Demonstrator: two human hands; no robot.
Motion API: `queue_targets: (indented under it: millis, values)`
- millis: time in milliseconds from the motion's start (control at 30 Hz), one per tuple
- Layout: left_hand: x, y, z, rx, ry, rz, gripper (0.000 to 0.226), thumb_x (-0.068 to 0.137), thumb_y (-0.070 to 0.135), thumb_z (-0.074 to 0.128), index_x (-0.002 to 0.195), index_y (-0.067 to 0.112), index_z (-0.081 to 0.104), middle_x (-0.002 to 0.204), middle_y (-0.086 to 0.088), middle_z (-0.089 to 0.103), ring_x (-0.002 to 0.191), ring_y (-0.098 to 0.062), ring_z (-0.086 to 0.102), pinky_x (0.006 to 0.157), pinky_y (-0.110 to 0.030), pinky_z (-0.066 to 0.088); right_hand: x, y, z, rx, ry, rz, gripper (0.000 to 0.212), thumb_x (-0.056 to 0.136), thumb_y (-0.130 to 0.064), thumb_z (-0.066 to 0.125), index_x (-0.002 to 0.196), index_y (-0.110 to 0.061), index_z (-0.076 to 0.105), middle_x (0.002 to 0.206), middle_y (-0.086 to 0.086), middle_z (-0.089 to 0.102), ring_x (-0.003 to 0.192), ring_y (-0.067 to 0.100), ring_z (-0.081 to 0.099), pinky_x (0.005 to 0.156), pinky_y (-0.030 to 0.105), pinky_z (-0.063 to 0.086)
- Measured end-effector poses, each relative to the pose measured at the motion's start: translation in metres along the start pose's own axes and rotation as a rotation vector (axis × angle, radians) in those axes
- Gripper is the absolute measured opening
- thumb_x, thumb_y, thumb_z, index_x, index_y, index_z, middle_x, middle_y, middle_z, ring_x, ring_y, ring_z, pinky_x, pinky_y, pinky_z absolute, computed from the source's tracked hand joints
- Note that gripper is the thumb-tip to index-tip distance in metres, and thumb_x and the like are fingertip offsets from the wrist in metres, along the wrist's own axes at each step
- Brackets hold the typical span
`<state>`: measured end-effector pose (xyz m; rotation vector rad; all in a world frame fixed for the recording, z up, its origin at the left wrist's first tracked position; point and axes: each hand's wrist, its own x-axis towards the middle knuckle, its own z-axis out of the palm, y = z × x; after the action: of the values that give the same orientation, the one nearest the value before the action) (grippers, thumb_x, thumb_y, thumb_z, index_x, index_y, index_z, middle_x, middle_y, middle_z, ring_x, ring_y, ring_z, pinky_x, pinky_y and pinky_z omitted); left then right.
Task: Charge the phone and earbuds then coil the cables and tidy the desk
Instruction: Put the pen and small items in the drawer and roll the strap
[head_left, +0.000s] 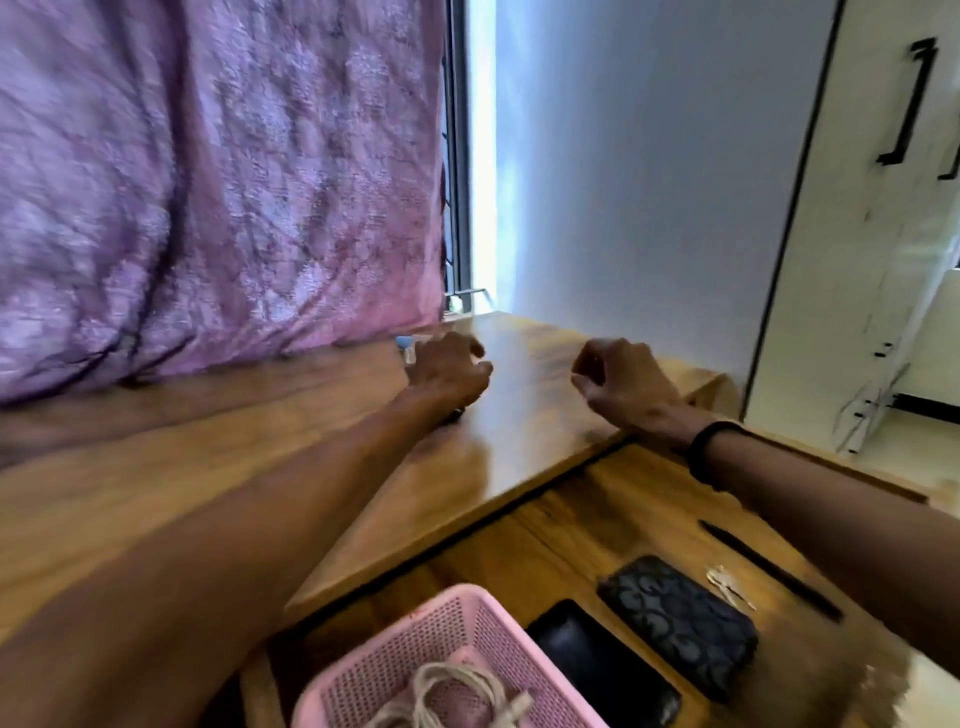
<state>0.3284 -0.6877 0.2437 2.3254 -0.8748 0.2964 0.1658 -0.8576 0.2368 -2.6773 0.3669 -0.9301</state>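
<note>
My left hand (449, 366) lies on the upper wooden desk top (519, 415) with its fingers arched down. A small blue and white object (405, 347) peeks out at its far side, and something dark shows under the wrist; blur hides whether the hand grips anything. My right hand (621, 379) hovers to the right with curled fingers and nothing visible in them. A pink basket (400, 639) at the bottom holds coiled white cables (452, 696). A black phone (597, 667) lies flat beside it on the lower desk.
A black patterned case (680, 623), keys (727, 584) and a black pen (769, 569) lie on the lower desk at right. A purple curtain (208, 182) hangs behind the desk at left. A white wardrobe (857, 234) stands at far right.
</note>
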Motion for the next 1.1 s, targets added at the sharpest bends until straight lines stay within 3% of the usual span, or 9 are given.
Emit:
queue_targets:
  millis: [167,333,467,600,733,833,900,1000,1100]
  values:
    - [0.029,-0.080,-0.001,-0.014,0.029,-0.256,0.043,0.096,0.023,0.062,0.139,0.016,0.056,0.135,-0.014,0.064,0.124,-0.033,0.060,0.103,-0.036,0.048,0.063,-0.034,0.077,0.080,-0.183,0.082,0.032,0.083,-0.019,0.080,0.112,-0.012,0.070,0.116,0.010,0.070,0.110,0.030,0.064,0.092,0.034,0.050]
    - [0.071,-0.130,0.012,-0.043,0.188,-0.351,0.042,0.096,0.016,0.056,0.138,0.020,0.054,0.129,-0.013,0.067,0.118,-0.033,0.064,0.097,-0.037,0.050,0.126,-0.047,0.133,0.050,-0.287,0.088,0.059,0.089,-0.018,0.072,0.145,-0.020,0.053,0.145,0.012,0.054,0.136,0.028,0.048,0.110,0.032,0.039]
    - [0.094,-0.133,0.018,0.054,0.203,-0.315,0.048,0.098,0.018,0.053,0.145,0.026,0.045,0.138,-0.011,0.062,0.117,-0.034,0.064,0.095,-0.041,0.053,0.146,-0.041,0.158,0.008,-0.273,0.083,0.061,0.094,-0.032,0.064,0.151,-0.035,0.045,0.158,0.002,0.047,0.145,0.026,0.042,0.117,0.051,0.037]
    - [0.126,-0.141,0.025,0.132,0.094,-0.090,0.061,0.098,0.018,0.056,0.154,0.034,0.036,0.145,-0.009,0.056,0.122,-0.032,0.061,0.100,-0.043,0.054,0.157,-0.035,0.173,0.036,-0.252,0.077,0.054,0.098,-0.037,0.059,0.150,-0.041,0.047,0.157,-0.004,0.048,0.145,0.027,0.042,0.115,0.057,0.035]
    - [0.146,-0.146,0.034,0.264,-0.004,0.041,0.043,0.100,0.027,0.045,0.142,0.029,0.051,0.148,-0.005,0.056,0.131,-0.034,0.053,0.106,-0.046,0.047,0.166,-0.027,0.184,0.025,-0.250,0.060,0.042,0.096,-0.046,0.059,0.137,-0.036,0.061,0.148,0.000,0.055,0.136,0.029,0.051,0.111,0.051,0.040]
    - [0.155,-0.154,0.036,0.256,-0.093,0.039,0.058,0.091,0.046,0.037,0.148,0.040,0.046,0.157,0.004,0.047,0.144,-0.032,0.040,0.113,-0.053,0.041,0.168,-0.027,0.184,0.072,-0.224,0.079,0.034,0.094,-0.045,0.064,0.124,-0.031,0.068,0.135,0.004,0.063,0.127,0.028,0.058,0.109,0.045,0.044]
    - [0.157,-0.156,0.036,0.200,-0.064,0.057,0.056,0.087,0.050,0.042,0.139,0.034,0.056,0.150,0.002,0.056,0.136,-0.030,0.051,0.108,-0.049,0.047,0.167,-0.027,0.183,0.128,-0.203,0.106,0.030,0.092,-0.040,0.067,0.121,-0.029,0.070,0.130,0.005,0.067,0.123,0.027,0.060,0.106,0.040,0.046]
    - [0.150,-0.151,0.032,0.152,-0.008,0.089,0.043,0.089,0.042,0.067,0.130,0.027,0.062,0.129,-0.006,0.068,0.119,-0.029,0.062,0.099,-0.043,0.053,0.166,-0.021,0.177,0.310,-0.112,0.209,0.026,0.091,-0.031,0.073,0.116,-0.023,0.075,0.117,0.006,0.074,0.112,0.024,0.067,0.097,0.032,0.051]
    - [0.140,-0.152,0.030,0.126,0.012,0.117,0.044,0.086,0.040,0.073,0.126,0.024,0.064,0.116,-0.006,0.071,0.108,-0.025,0.066,0.089,-0.038,0.056,0.162,-0.012,0.171,0.530,0.004,0.337,0.022,0.088,-0.029,0.078,0.107,-0.018,0.078,0.101,0.007,0.077,0.098,0.025,0.073,0.091,0.036,0.056]
